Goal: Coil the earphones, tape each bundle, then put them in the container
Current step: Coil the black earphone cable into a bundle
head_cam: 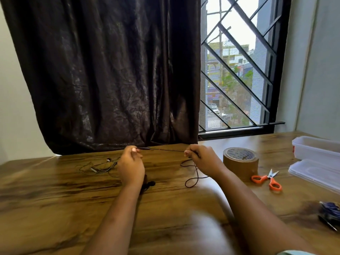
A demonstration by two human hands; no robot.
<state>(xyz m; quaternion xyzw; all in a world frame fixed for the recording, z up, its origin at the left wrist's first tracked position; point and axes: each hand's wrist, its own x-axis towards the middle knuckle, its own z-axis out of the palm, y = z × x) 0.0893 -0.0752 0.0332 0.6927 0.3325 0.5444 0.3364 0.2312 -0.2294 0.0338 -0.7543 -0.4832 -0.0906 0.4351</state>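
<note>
A black earphone cable [165,150] is stretched taut between my two hands above the wooden table [55,199]. My left hand [131,166] pinches its left end, near the plug. My right hand [202,159] pinches the other part, and the cable's slack loops down onto the table below it. A second earphone set [99,167] lies loosely tangled on the table left of my left hand. A small dark earbud piece [150,184] sits under my left wrist. The clear plastic container [314,148] stands at the far right.
A roll of brown tape [240,162] stands right of my right hand. Orange-handled scissors [266,179] lie beside it. The container's clear lid [316,173] rests in front of it. A dark bluish bundle [330,212] lies at the right edge. A dark curtain hangs behind the table.
</note>
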